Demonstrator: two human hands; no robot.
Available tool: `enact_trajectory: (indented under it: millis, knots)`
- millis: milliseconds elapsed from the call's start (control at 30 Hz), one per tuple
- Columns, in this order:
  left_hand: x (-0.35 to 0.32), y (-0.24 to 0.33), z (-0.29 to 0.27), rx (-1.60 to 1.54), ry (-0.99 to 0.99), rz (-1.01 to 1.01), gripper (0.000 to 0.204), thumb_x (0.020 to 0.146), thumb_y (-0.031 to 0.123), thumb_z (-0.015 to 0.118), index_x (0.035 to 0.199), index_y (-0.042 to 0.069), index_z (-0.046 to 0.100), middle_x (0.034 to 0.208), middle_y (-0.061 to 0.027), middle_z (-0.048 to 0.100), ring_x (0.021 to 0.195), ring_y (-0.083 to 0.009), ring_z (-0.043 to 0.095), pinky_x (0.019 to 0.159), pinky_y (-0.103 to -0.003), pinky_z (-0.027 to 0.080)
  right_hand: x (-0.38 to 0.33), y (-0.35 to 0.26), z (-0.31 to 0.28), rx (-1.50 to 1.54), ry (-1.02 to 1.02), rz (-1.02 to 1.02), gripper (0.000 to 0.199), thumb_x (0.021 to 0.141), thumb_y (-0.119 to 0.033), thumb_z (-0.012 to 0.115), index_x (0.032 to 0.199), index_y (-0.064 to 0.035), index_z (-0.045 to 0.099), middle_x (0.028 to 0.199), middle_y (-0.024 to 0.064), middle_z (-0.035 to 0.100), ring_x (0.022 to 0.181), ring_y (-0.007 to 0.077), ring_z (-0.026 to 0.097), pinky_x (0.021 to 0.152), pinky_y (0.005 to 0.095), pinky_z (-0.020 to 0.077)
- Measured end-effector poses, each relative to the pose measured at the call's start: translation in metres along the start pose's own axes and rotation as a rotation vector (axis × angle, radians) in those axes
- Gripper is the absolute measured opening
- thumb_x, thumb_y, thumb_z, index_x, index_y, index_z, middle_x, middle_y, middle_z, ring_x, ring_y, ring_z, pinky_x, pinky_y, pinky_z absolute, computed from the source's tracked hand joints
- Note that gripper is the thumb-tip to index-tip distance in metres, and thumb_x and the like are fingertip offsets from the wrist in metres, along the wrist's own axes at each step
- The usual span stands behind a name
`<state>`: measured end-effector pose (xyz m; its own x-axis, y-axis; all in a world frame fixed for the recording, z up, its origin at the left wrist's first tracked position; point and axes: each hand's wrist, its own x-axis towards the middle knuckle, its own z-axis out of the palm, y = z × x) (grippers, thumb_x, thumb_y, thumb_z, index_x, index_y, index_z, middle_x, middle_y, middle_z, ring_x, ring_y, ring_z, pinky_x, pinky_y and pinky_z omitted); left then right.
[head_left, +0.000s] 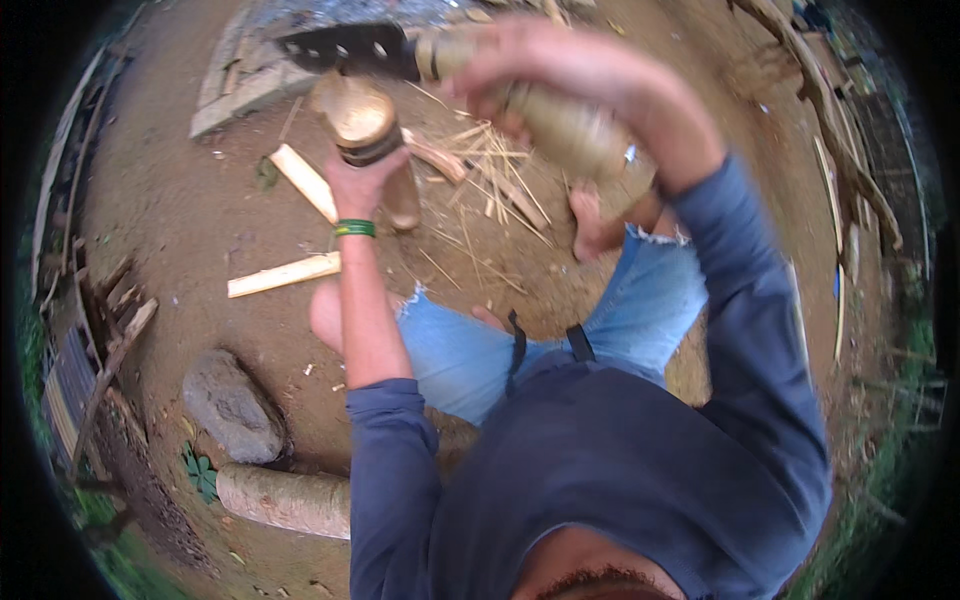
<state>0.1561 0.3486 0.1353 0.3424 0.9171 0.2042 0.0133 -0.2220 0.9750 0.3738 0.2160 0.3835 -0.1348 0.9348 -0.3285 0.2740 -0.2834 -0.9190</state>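
Observation:
My left hand (368,178) is wrapped round an upright piece of wood (362,115) with a pale cut top and a dark band just above my fingers. Raised in front of me, my right hand (500,70), smeared by motion, is closed on the handle of a broad knife (348,50). Its dark blade has several holes and points left, just above and beyond the wood's top. Under my right forearm is a blurred, tan, rounded thing (570,130), perhaps a log; I cannot tell if my hand touches it.
Split sticks (490,165) and thin slivers lie scattered on the dirt ahead. Pale split boards (285,275) are by my left knee. A grey stone (232,405) and a log (285,498) lie at near left. Ash with a plank edge (245,105) is at far left.

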Motion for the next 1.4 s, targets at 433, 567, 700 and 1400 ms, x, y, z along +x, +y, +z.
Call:
enact_trajectory:
  millis: [433, 567, 700, 1400]
  knots:
    - [0.036, 0.009, 0.085, 0.054, -0.032, 0.080, 0.070, 0.059, 0.025, 0.095, 0.117, 0.004, 0.062, 0.106, -0.0133, 0.074, 0.097, -0.0213, 0.071, 0.088, -0.036, 0.057, 0.006, 0.124, -0.008, -0.051, 0.365, -0.103, 0.054, 0.087, -0.018, 0.067, 0.134, 0.0010, 0.050, 0.086, 0.0083, 0.064, 0.072, 0.0189, 0.065, 0.064, 0.0340, 0.0562]
    - [0.040, 0.004, 0.094, 0.158, -0.020, 0.095, 0.058, 0.072, 0.020, 0.088, 0.121, 0.005, 0.062, 0.107, -0.0107, 0.073, 0.093, -0.0192, 0.069, 0.085, -0.036, 0.055, 0.051, 0.189, 0.056, -0.225, 0.690, -0.393, 0.063, 0.081, -0.019, 0.073, 0.135, -0.0002, 0.048, 0.095, 0.0197, 0.069, 0.085, 0.0350, 0.070, 0.073, 0.0443, 0.0581]
    - [0.068, -0.054, 0.033, 0.445, -0.012, 0.369, 0.027, 0.085, 0.022, 0.080, 0.103, 0.004, 0.071, 0.092, -0.0053, 0.072, 0.083, -0.0181, 0.066, 0.077, -0.036, 0.053, 0.062, 0.195, 0.062, -0.546, 0.590, -0.484, 0.067, 0.075, -0.014, 0.077, 0.135, -0.0035, 0.049, 0.097, 0.0214, 0.071, 0.083, 0.0412, 0.070, 0.072, 0.0456, 0.0578]
    - [-0.002, 0.006, -0.088, -0.197, -0.076, -0.056, 0.103, 0.077, 0.045, 0.078, 0.159, 0.008, 0.029, 0.161, -0.0222, 0.034, 0.151, -0.0309, 0.032, 0.125, -0.048, 0.023, 0.003, 0.561, -0.179, -0.806, 0.860, 0.819, 0.066, 0.086, -0.047, 0.070, 0.129, -0.0008, 0.050, 0.104, 0.0285, 0.071, 0.098, 0.0449, 0.069, 0.083, 0.0523, 0.0566]
